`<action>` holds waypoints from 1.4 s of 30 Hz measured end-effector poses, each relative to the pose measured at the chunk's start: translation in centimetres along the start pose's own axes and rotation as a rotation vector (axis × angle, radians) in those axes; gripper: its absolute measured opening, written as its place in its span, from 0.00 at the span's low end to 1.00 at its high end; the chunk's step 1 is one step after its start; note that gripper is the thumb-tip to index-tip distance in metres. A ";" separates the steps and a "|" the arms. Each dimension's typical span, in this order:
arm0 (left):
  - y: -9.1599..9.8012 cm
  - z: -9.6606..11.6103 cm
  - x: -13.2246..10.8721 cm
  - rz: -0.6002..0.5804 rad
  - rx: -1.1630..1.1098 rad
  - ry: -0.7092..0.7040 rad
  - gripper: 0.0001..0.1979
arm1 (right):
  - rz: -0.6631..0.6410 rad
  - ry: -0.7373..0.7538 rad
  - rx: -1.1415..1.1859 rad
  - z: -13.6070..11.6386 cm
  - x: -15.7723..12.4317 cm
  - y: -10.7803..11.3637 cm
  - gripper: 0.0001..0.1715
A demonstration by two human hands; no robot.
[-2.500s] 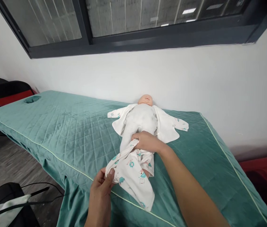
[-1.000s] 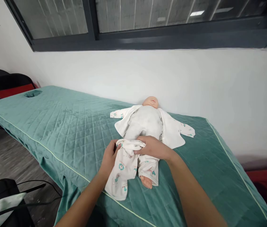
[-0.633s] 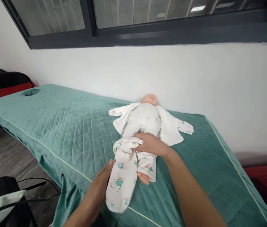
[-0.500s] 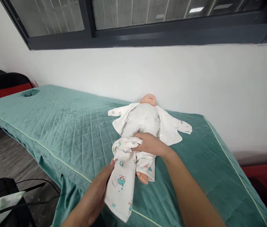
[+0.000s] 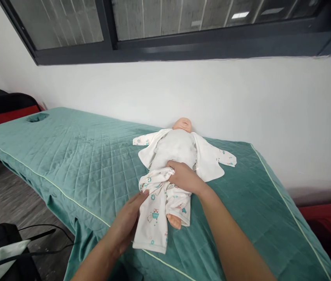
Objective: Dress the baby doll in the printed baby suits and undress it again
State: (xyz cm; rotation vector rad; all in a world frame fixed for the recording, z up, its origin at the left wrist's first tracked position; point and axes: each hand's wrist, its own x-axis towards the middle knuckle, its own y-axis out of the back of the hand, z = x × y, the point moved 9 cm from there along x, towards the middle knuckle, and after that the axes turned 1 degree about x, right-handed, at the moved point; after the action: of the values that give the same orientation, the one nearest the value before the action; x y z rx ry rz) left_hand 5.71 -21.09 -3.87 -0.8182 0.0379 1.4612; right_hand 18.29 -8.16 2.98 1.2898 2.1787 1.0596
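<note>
A baby doll [image 5: 175, 146] with a soft white body lies on its back, its head by the wall. Its white jacket [image 5: 208, 162] is spread open, with patterned sleeves stretched out to both sides. Small white printed trousers [image 5: 153, 212] cover the doll's legs, and one bare foot [image 5: 174, 221] shows below the right-hand leg opening. My right hand [image 5: 184, 177] grips the bunched waistband between the doll's legs. With the thumb on top, my left hand [image 5: 130, 214] holds the outer edge of the left-hand trouser leg; its other fingers are mostly hidden. No foot shows from that leg's hem.
Quilted green cloth covers the bed [image 5: 95, 156], which has a face hole [image 5: 38, 117] at its far left end. A white wall and dark window frame [image 5: 165, 52] stand behind. Black chairs [image 5: 10, 103] are at left; a black item with cables [image 5: 4, 242] is lower left.
My left hand has moved up along the trouser leg. The leg's hem has drawn upward and the fabric has gathered closer to the doll. My right hand stays at the waistband.
</note>
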 end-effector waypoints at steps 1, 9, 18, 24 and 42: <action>-0.1 0.2 0.1 0.002 0.018 -0.012 0.28 | 0.013 -0.016 0.000 0.1 0.0 0.1 0.05; -0.5 0.8 1.0 -0.026 0.022 -0.010 0.25 | 0.062 -0.059 0.085 0.5 -0.1 0.5 0.08; 0.9 5.7 2.1 0.297 0.478 -0.318 0.18 | 0.087 -0.133 0.226 0.9 -0.2 0.8 0.06; 1.1 8.4 3.6 0.355 0.775 -0.623 0.16 | 0.112 -0.151 0.277 1.2 -0.2 0.9 0.04; -1.7 13.4 11.7 0.401 1.364 -0.954 0.11 | 0.202 -0.215 0.463 3.0 -0.3 1.3 0.13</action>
State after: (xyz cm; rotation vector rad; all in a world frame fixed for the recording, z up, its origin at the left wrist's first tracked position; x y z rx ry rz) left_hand 3.10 -4.11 1.01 1.0428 0.4342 1.6241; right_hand 21.09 -6.81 2.06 1.7629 2.2338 0.4570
